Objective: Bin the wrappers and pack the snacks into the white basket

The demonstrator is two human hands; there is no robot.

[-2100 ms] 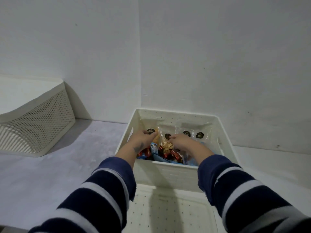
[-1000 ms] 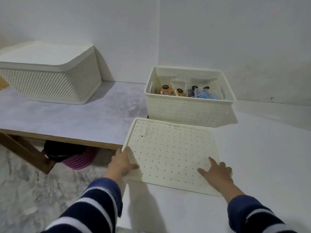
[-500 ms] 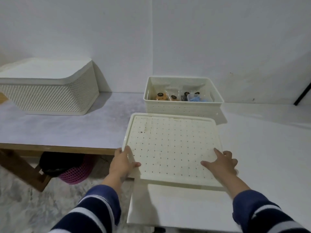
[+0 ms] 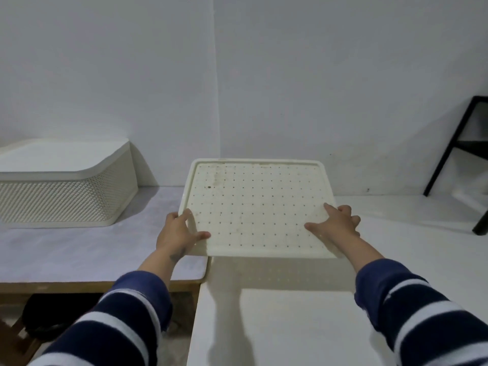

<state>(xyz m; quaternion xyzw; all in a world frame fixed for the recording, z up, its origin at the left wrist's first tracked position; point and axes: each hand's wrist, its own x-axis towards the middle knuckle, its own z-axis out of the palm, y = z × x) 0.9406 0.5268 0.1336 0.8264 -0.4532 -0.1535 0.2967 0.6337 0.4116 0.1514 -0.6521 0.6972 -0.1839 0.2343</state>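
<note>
Hands first: the left hand [image 4: 176,233] grips the near left corner of the square cream perforated plastic lid [image 4: 260,207], thumb on top and fingers curled round the edge; the right hand [image 4: 335,225] holds the near right part, thumb and forefinger spread on the upper face, the other fingers bent at the rim — whether they wrap under it cannot be told.

Change noted: half a second ago the lid lay low over the desk in front of the white basket, which stood open with the snack packets visible inside. The lid is now raised and carried forward, its far edge tipped up toward the wall, and it hides the basket and the snacks completely. No packets or wrappers are seen on either desk surface.

Judgement: packing appears done, and closing the basket is the step in hand — the lid looks to be over or just short of the basket, not yet seated.

Pose: both forearms in navy-and-white striped sleeves [image 4: 126,318] reach forward, roughly parallel, wrists level.

Also present: a larger white mesh-sided lidded basket [image 4: 60,188] on the grey marbled desk [image 4: 79,247], and the white desk [image 4: 290,326] adjoining it.
</note>
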